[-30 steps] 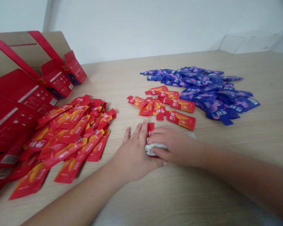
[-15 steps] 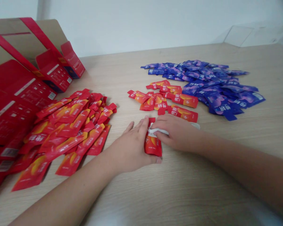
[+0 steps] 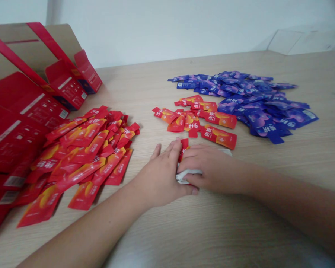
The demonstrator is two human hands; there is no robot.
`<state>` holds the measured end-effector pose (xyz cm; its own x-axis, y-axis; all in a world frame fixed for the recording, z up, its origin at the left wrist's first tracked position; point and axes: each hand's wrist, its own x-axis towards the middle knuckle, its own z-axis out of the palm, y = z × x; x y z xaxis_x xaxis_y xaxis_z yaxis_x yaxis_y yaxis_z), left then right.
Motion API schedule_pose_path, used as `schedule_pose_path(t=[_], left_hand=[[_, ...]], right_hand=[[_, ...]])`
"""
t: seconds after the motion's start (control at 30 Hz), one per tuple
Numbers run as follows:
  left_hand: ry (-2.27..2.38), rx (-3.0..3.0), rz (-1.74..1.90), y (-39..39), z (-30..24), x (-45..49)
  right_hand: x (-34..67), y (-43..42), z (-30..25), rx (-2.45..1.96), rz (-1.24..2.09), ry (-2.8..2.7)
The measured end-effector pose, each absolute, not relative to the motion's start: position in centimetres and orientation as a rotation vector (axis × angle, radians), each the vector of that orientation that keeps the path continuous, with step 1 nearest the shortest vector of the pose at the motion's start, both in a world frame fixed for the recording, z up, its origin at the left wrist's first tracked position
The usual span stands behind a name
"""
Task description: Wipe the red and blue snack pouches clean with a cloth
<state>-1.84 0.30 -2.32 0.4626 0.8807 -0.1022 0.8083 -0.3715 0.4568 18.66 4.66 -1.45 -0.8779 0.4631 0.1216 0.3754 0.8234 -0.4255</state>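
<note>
Flat on the table, a red pouch [image 3: 184, 145] with an orange print lies mostly covered by both hands; its top end shows. My left hand [image 3: 163, 176] steadies it along the left side, fingers stretched forward and thumb across the lower end. Bunched in my right hand [image 3: 214, 168] is a white tissue [image 3: 189, 174], pressed onto the pouch's lower part. A corner of the tissue sticks out behind that hand. Just beyond lie several similar red pouches [image 3: 219, 137], apart from the hands.
A heap of red pouches [image 3: 86, 152] covers the left of the table. Red boxes [image 3: 67, 85] with raised flaps stand behind it, beside large cardboard panels [image 3: 64, 39]. A pile of blue pouches [image 3: 257, 100] lies at the right back, before a white wall [image 3: 184, 29].
My right hand has slid the tissue towards me, from the pouch's upper part to its lower end. My left hand stays nearly in place. The view has shifted slightly.
</note>
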Motion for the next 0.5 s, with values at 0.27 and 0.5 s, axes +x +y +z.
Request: schedule_pose_path(t=[0.27, 0.5], left_hand=[[1.422, 2.301, 0.223, 0.5, -2.3, -1.9], [1.460, 2.294, 0.160, 0.6, -2.2, -2.2]], right_hand=[[18.4, 5.8, -2.5, -0.761, 0.487, -2.680], [19.0, 7.1, -3.4, -0.851, 0.354, -2.683]])
